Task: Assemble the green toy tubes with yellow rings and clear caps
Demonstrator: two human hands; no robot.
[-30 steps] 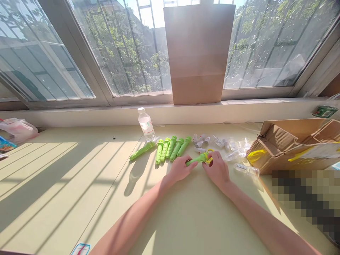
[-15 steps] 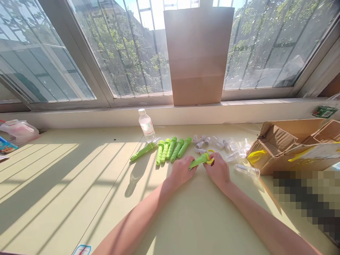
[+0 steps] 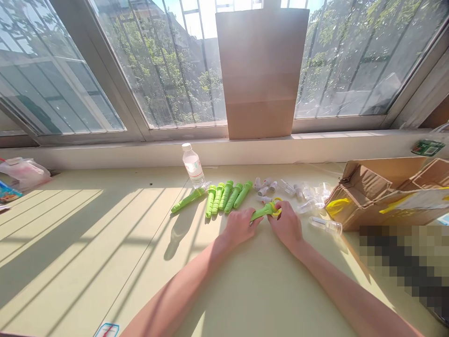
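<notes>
In my left hand [image 3: 242, 225] the body of a green, ribbed, tube-like piece [image 3: 261, 213] is held, lying at a slant with its wider end up and to the right. My right hand [image 3: 288, 222] is closed at that wider end, its fingers around a thin yellow loop [image 3: 277, 203]; what the loop belongs to is partly hidden. Beyond my left hand several like green tubes [image 3: 227, 195] lie side by side. Another green tube [image 3: 187, 200] rests apart at their left, by a clear bottle [image 3: 192, 166] with a white cap.
Small white caps [image 3: 263, 192] and clear plastic tubes [image 3: 325, 225] lie scattered behind and right of my right hand. A cardboard box [image 3: 372, 206] stands at the right. Against the window leans a cardboard sheet [image 3: 263, 75]. A pink plastic bag [image 3: 28, 173] sits far left.
Both hands stay almost in place on the green tube and its yellow loop. The left thumb and fingers have shifted slightly along the tube; nothing else has visibly moved.
</notes>
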